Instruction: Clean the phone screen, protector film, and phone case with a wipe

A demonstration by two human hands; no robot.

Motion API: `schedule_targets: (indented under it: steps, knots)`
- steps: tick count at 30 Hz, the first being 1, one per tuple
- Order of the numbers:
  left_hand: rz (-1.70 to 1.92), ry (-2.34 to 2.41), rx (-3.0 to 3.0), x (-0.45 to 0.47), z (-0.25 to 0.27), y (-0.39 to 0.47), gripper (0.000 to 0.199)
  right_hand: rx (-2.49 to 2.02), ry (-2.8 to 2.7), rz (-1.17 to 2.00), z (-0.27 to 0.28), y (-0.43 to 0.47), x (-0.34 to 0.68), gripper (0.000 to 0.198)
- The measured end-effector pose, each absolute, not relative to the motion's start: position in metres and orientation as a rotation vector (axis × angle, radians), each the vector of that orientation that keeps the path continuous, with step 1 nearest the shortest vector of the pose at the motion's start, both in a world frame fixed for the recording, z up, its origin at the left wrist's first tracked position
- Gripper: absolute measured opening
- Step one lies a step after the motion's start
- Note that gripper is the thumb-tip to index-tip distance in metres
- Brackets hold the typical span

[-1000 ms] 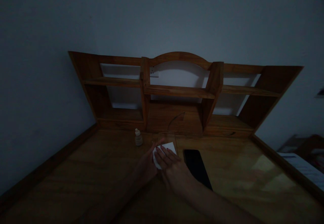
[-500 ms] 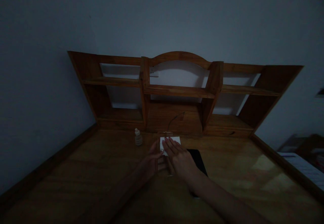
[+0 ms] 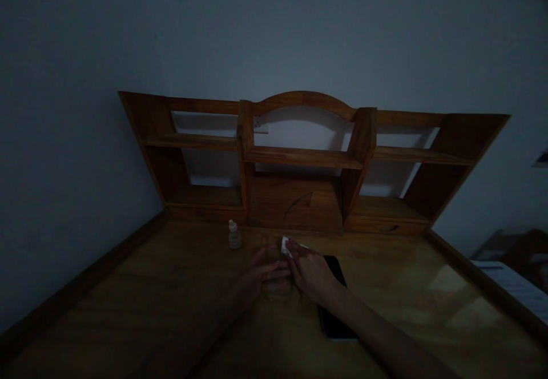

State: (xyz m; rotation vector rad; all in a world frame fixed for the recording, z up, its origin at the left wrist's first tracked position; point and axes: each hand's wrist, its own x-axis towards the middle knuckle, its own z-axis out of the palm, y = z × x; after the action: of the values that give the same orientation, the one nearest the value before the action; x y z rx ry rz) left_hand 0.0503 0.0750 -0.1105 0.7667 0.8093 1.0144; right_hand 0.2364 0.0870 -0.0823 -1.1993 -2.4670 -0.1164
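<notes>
My right hand (image 3: 311, 273) is closed on a white cloth or tissue (image 3: 285, 246), which is bunched under its fingers. Beside it, my left hand (image 3: 266, 273) has its fingers curved around a thin see-through thing, apparently a clear phone case (image 3: 270, 298), of which only faint edges show in the dim light. The right fingertips are close to the left fingers, over the clear case. A black phone (image 3: 336, 322) lies flat on the desk, partly covered by my right forearm.
A small bottle (image 3: 234, 237) with a pale cap stands left of my hands. The wooden desk (image 3: 141, 299) has a raised rim along both sides. A wooden shelf unit (image 3: 299, 156) runs along its back, and papers (image 3: 509, 282) lie beyond the right rim.
The white cloth lay spread flat under my right hand and is now bunched up in its fingers. The clear case has turned a little and shifted left, and more of the phone shows.
</notes>
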Motion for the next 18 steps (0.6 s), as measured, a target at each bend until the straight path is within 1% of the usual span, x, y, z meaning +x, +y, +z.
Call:
schedule_targets:
  steps: [3, 5, 8, 14, 18]
  knots:
    - [1.028, 0.811, 0.716, 0.049, -0.112, 0.077, 0.060, -1.161, -2.509, -0.134, -0.083, 0.086, 0.236, 0.044]
    - [1.035, 0.810, 0.687, 0.049, -0.113, 0.077, 0.058, -1.148, -2.547, -0.171, -0.080, 0.084, 0.235, 0.043]
    - [1.049, 0.794, 0.674, 0.050, -0.114, 0.078, 0.058, -1.141, -2.600, -0.219, -0.075, 0.078, 0.232, 0.040]
    - [1.063, 0.801, 0.747, 0.051, -0.104, 0.074, 0.062, -1.202, -2.683, -0.313, -0.073, 0.049, 0.213, 0.028]
    - [1.045, 0.808, 0.714, 0.050, -0.099, 0.073, 0.066, -1.245, -2.810, -0.556, -0.082, 0.020, 0.199, 0.022]
